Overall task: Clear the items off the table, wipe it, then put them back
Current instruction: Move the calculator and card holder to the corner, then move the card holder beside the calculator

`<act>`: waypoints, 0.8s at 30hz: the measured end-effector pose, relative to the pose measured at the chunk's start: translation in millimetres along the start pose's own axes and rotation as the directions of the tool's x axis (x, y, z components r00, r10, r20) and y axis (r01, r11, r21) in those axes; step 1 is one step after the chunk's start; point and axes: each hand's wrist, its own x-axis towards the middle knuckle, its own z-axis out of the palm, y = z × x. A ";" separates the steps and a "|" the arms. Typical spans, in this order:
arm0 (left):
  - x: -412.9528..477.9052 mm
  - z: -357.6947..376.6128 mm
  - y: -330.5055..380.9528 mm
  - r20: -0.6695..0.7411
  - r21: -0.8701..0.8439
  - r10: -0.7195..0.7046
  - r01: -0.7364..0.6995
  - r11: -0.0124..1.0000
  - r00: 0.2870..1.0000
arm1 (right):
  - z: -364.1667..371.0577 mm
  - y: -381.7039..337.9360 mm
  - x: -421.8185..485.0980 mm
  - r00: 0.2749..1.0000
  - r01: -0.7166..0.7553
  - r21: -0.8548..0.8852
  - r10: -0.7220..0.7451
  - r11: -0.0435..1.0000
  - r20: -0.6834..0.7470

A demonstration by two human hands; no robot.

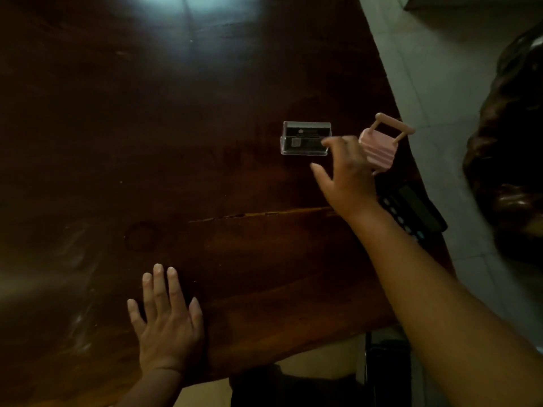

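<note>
Left hand point(166, 324) is flat on the wood, palm down, fingers spread and straight, holding nothing, planted close to the near edge of the table point(147, 142). Right hand point(345, 168) is out ahead over the right side, arm stretched long from the lower right corner, fingers loosely curled and parted, thumb swung out to the left; nothing is clamped in it that I can make out, though the motion blur makes it hard to say whether the fingertips touch anything. It sits right between two things. Just to its left, the clear plastic card holder point(305, 138) stands on the table with dark cards inside (print too small to read), the blurred fingertips at its right end. Just to its right, a small pink toy suitcase point(379, 148) with a raised handle, tilted toward the table's right edge, its lower left part hidden behind the hand. Under the wrist and forearm lies a dark calculator point(411, 207), keys showing in rows, angled along the right edge and partly covered by the arm. The tabletop is dark, glossy wood with a long crack running across its middle and a pale glare at the far end. Beyond the right edge, light floor tiles point(426, 69), and a dark lumpy shape at the far right that I can't identify
</note>
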 end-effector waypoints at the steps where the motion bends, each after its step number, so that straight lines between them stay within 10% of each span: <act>1: 0.0 0.1 -0.2 0.003 0.001 0.001 -0.001 1.000 1.000 | 6.8 -8.4 16.1 0.998 0.031 -0.026 -0.030 0.999 0.046; 12: 1.4 2.4 -3.0 0.002 -0.009 0.015 -0.015 1.000 1.000 | 69.5 -27.9 89.6 0.946 -0.093 -0.401 0.206 0.911 0.250; 24: 1.2 0.3 -2.5 0.012 0.001 0.004 -0.004 1.000 1.000 | 50.9 -58.7 -59.0 0.985 -0.012 -0.185 0.044 0.983 0.169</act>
